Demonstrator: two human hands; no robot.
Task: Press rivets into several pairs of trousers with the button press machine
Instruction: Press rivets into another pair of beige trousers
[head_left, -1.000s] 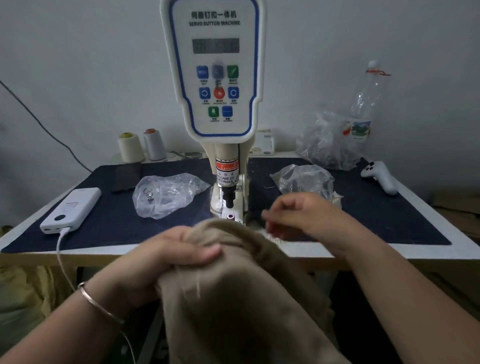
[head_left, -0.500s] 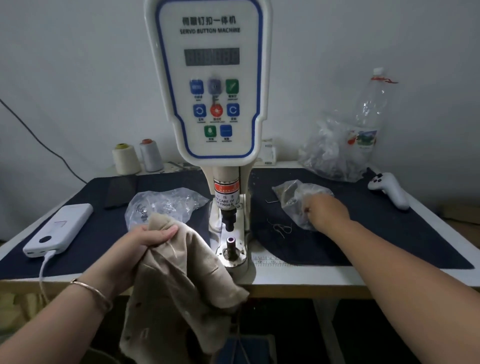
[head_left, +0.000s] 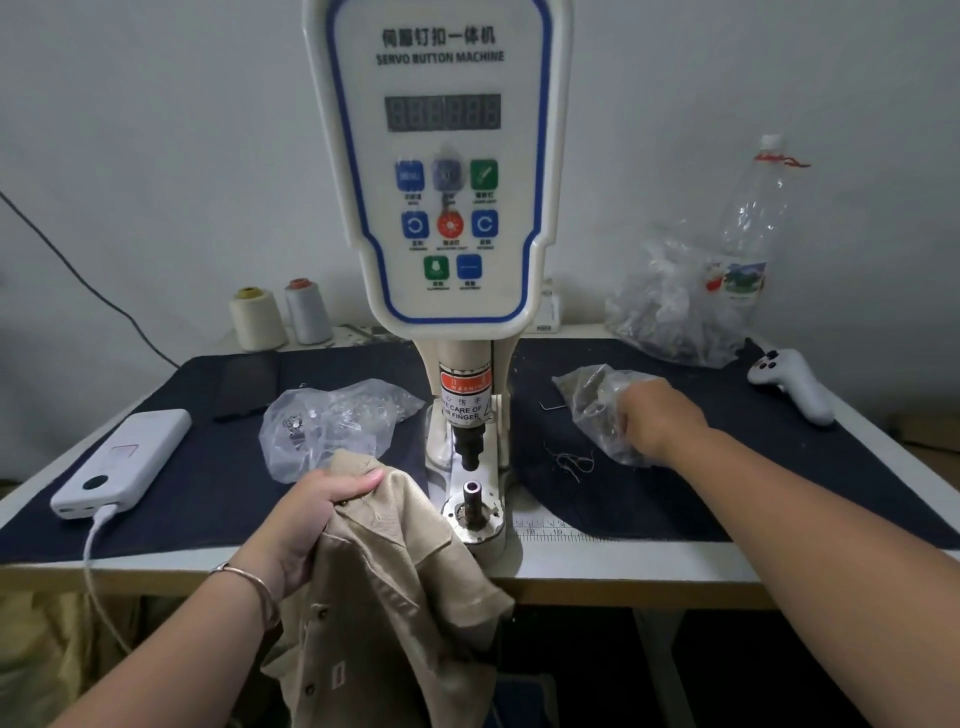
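The white button press machine (head_left: 441, 156) stands at the table's middle, its lower die post (head_left: 471, 501) bare under the punch (head_left: 470, 452). My left hand (head_left: 317, 512) grips the waist of tan trousers (head_left: 395, 597) just left of the die; the rest of the cloth hangs over the table's front edge. My right hand (head_left: 652, 418) reaches into a clear plastic bag of small parts (head_left: 592, 400) to the right of the machine; its fingertips are hidden inside the bag.
A second clear bag of metal parts (head_left: 332, 421) lies left of the machine. A white power bank (head_left: 124, 460) with cable sits at far left, two thread cones (head_left: 280, 317) behind. A crumpled bag and bottle (head_left: 691, 306) and a white controller (head_left: 792, 382) sit at right.
My right hand moved from in front of the machine out to the right bag and into it. My left hand pulled the trousers down and left, uncovering the die post.
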